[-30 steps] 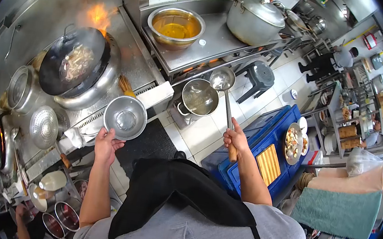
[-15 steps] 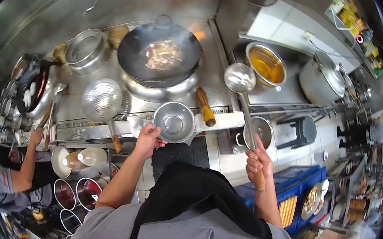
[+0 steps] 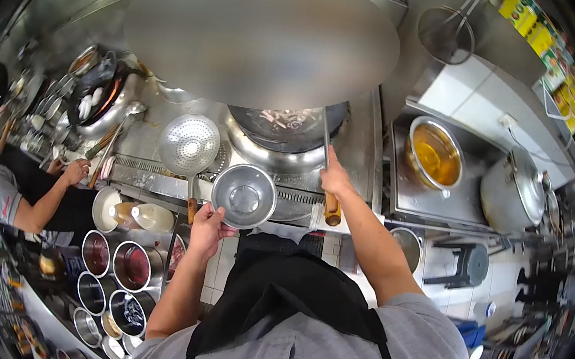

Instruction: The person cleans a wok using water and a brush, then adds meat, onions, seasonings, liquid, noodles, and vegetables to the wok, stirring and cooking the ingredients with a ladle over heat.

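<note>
My left hand (image 3: pixel 206 231) pinches the rim of a metal bowl (image 3: pixel 242 206), held level over the stove's front edge. Clear liquid or bare shiny metal shows in its bottom; I cannot tell which. My right hand (image 3: pixel 335 174) is closed round the ladle (image 3: pixel 327 129), its shaft reaching up over the wok's right side. A blurred oval hides the ladle's head. Sliced food lies in the black wok (image 3: pixel 278 136), whose far part is also hidden. A wooden handle (image 3: pixel 331 209) juts out just below my right hand; I cannot tell what it belongs to.
A perforated skimmer (image 3: pixel 190 143) lies left of the bowl. At right stand a bowl of yellow oil (image 3: pixel 435 154) and a lidded pot (image 3: pixel 513 191). Several ingredient containers (image 3: pixel 139 267) are at lower left. A co-worker's hand (image 3: pixel 76 171) is at the left burner.
My right hand has carried the ladle from the right side up to the wok. My left hand still holds the bowl. The whole view has shifted, and a blurred oval now covers the top.
</note>
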`<action>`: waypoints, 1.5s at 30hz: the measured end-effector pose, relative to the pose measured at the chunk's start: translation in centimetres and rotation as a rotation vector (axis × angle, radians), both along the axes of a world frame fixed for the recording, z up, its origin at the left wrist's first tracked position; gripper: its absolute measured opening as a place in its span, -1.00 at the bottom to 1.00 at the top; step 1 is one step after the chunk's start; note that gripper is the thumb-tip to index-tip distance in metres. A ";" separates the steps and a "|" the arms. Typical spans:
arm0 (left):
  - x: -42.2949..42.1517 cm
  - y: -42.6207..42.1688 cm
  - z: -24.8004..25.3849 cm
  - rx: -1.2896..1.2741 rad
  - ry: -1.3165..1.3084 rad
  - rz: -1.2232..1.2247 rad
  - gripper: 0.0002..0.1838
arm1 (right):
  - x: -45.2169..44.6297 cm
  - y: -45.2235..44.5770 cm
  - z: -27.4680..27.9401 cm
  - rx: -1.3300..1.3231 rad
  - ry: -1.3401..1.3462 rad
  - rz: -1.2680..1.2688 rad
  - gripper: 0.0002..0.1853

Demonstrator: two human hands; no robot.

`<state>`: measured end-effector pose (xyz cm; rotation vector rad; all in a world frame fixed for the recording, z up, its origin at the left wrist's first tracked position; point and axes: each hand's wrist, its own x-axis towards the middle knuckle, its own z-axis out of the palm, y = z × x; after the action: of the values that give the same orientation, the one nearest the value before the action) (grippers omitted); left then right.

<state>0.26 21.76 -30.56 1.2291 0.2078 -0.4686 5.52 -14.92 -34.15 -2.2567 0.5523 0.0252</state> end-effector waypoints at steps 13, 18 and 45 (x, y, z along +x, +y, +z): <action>-5.2 -7.9 2.0 0.010 -0.013 0.390 -0.90 | 9.6 -7.7 2.1 -0.231 0.148 0.449 -0.18; -7.5 -8.6 2.0 0.036 -0.009 0.441 -0.89 | 5.9 -12.7 3.3 -0.391 0.146 0.632 -0.17; -60.2 15.5 -13.7 0.021 0.018 2.688 -0.71 | -8.4 11.7 3.2 1.221 0.830 0.983 -0.32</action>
<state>-59.89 37.30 -44.28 0.0993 1.4889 1.8210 -2.84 -3.20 -30.99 -1.0041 -0.2413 1.4045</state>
